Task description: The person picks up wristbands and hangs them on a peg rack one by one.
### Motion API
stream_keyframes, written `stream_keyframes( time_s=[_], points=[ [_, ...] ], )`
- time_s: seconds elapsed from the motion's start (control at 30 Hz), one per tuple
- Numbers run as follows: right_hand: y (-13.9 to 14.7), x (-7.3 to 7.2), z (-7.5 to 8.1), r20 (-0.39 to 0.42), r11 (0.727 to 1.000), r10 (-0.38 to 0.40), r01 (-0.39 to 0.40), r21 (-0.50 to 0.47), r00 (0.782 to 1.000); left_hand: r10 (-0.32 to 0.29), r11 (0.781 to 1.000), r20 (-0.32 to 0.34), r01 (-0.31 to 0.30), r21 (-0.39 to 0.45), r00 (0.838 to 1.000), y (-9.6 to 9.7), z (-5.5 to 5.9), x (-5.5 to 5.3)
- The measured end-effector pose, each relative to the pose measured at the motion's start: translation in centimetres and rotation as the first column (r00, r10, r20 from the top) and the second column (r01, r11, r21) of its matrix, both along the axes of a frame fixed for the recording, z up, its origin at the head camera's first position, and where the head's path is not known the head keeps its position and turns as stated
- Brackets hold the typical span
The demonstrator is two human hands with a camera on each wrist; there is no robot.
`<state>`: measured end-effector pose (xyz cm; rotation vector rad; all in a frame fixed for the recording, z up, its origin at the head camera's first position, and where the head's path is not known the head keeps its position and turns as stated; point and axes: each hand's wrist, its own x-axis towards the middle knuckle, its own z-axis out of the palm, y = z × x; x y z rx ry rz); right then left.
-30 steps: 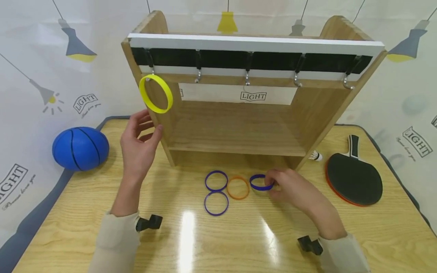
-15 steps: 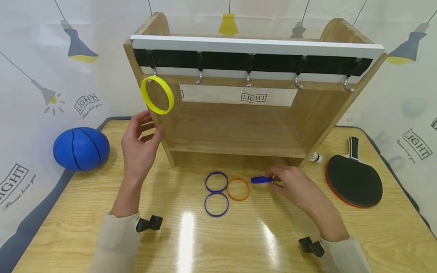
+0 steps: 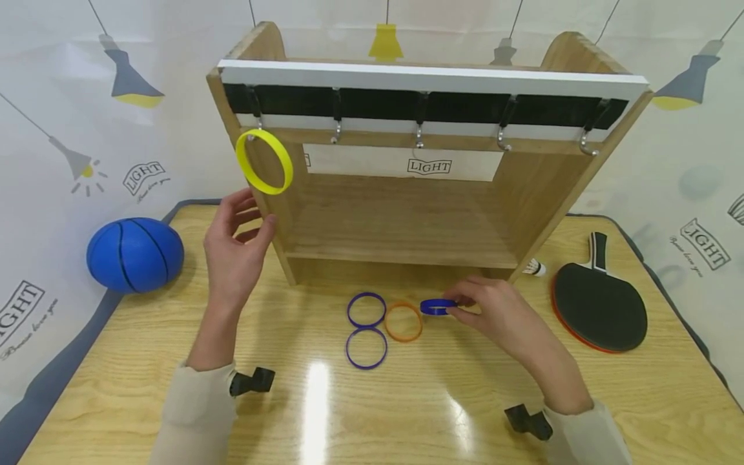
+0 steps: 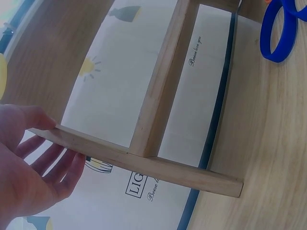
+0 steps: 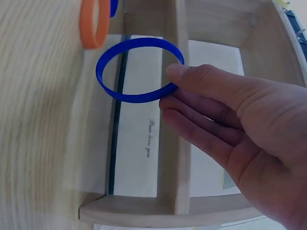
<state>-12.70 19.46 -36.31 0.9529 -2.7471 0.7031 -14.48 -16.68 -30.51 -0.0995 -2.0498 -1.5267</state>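
My right hand (image 3: 494, 310) pinches a blue silicone wristband (image 3: 433, 307) between thumb and fingertips, held by one side. In the right wrist view the same blue wristband (image 5: 136, 97) shows as a loop, seen at a slant. My left hand (image 3: 235, 245) grips the left side panel of a wooden shelf (image 3: 407, 255), thumb on the inner face and fingers round the outside. On the table lie two more blue wristbands, one (image 3: 367, 310) behind the other (image 3: 366, 349), with an orange wristband (image 3: 403, 321) beside them. A yellow wristband (image 3: 264, 161) hangs from the leftmost hook.
Several metal hooks (image 3: 419, 135) line the black strip along the shelf's top front. A blue ball (image 3: 135, 255) sits at the left. To the right lie a black table tennis bat (image 3: 599, 307) and a shuttlecock (image 3: 535, 267), partly behind the shelf.
The right hand has raised its blue wristband off the table and turned it, moving slightly left. The left hand keeps its place on the side panel.
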Motion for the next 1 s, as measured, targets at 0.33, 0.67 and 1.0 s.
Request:
stream_keyframes(
  time_s=[0.33, 0.67, 1.0],
  points=[
    [-2.0, 0.9, 2.9, -0.038, 0.981, 0.043, -0.050, -0.185, 0.998, -0.007, 1.000, -0.001, 0.007, 0.014, 1.000, 0.2, -0.1, -0.1],
    [-6.8, 0.0, 9.1, 0.176, 0.829, 0.266, -0.132, -0.543, 0.948, 0.000, 1.000, -0.021, 0.000, 0.022, 1.000, 0.2, -0.1, -0.2],
    [-11.5, -1.1, 13.0, 0.264, 0.444, 0.341, 0.093, -0.891, 0.902, 0.013, 1.000, -0.020, -0.013, 0.006, 1.000, 0.2, -0.1, -0.1]
  ],
)
